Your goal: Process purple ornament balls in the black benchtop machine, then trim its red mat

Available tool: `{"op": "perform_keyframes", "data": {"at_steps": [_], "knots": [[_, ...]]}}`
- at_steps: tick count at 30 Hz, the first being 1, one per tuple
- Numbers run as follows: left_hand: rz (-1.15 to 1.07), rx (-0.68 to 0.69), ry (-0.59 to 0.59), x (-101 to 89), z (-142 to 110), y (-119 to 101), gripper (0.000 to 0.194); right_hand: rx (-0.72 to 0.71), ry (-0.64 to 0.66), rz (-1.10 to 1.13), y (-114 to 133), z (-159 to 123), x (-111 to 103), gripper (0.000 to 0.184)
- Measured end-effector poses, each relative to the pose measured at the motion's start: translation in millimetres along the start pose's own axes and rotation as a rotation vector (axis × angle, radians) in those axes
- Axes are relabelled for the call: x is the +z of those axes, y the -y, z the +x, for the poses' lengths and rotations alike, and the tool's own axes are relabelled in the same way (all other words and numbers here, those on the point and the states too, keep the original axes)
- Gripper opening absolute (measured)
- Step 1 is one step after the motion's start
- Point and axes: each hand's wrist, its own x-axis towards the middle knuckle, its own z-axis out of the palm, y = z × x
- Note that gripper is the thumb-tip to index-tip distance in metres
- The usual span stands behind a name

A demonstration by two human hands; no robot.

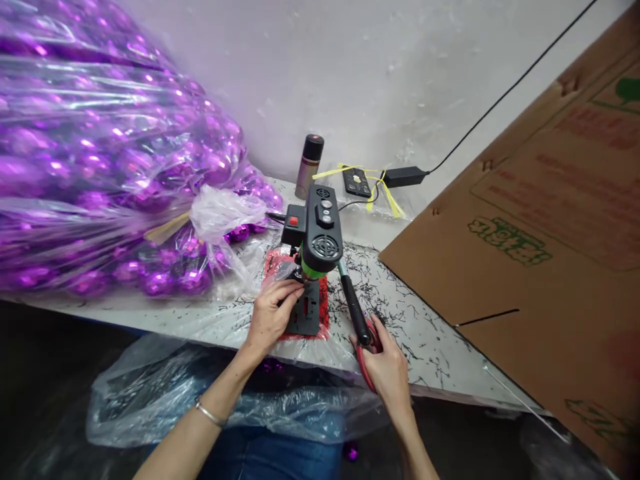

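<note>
A small black bench drill press (pixel 324 230) with a red switch stands on the table. At its lower end, under the green ring, my left hand (pixel 273 313) pinches with fingertips together; what they hold is hidden. Below those fingers lies the slotted black base plate (pixel 306 317), over a red sheet (pixel 324 300). My right hand (pixel 387 363) is closed around red-handled scissors (pixel 364 367), whose blades I cannot see. Right by its fingers is the end of the machine's black lever (pixel 355 313); whether they touch is unclear.
A big clear bag of shiny purple balls (pixel 125 160) fills the left. A spray can (pixel 310 167), a black power adapter (pixel 404 177) and yellow ties (pixel 390 200) sit behind. Black shavings (pixel 400 320) litter the table. A cardboard box (pixel 525 267) stands right; a plastic bag (pixel 150 400) hangs in front.
</note>
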Motion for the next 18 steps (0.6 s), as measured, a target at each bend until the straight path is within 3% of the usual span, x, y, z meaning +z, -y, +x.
{"op": "perform_keyframes", "data": {"at_steps": [5,9,12,18], "knots": [[0.199,0.176,0.006,-11.1,5,-5,0.02,-0.163,-0.118,-0.023,-7,-4,12,0.062],[0.213,0.211,0.046,-17.0,10,-7,0.021,-0.249,-0.21,-0.062,-8,-8,18,0.059],[0.209,0.156,0.06,-16.9,11,-6,0.02,-0.294,-0.256,-0.091,-8,-10,21,0.061],[0.17,-0.091,0.099,-16.2,8,5,0.027,-0.332,-0.301,-0.073,-5,-12,22,0.063]]}}
